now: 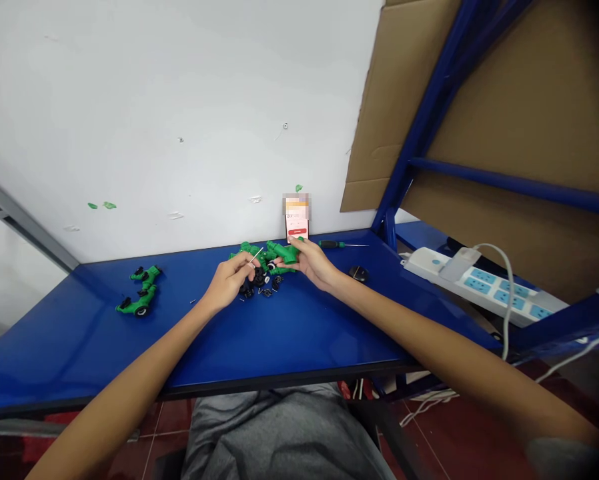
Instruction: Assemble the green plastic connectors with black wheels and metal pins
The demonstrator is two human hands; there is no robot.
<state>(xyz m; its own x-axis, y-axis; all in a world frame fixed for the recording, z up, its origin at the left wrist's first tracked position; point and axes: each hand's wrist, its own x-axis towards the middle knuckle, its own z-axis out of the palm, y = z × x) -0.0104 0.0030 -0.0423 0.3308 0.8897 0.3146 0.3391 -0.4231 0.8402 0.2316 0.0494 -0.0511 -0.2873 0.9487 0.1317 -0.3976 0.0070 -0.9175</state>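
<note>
Here, left hand (228, 277) tight on a thin rod (257, 254), right hand (316, 263) around a green part (288, 254).

No text is legible with certainty. The slim, rectangular phone with a lit, pale pink screen (302, 225) displays a short line of dark characters, too small and blurred to read. Below this line, the red, bar-shaped on-screen button (297, 232) carries a pale label, likewise unreadable. A pixelated block covers the upper portion of the display.
</note>
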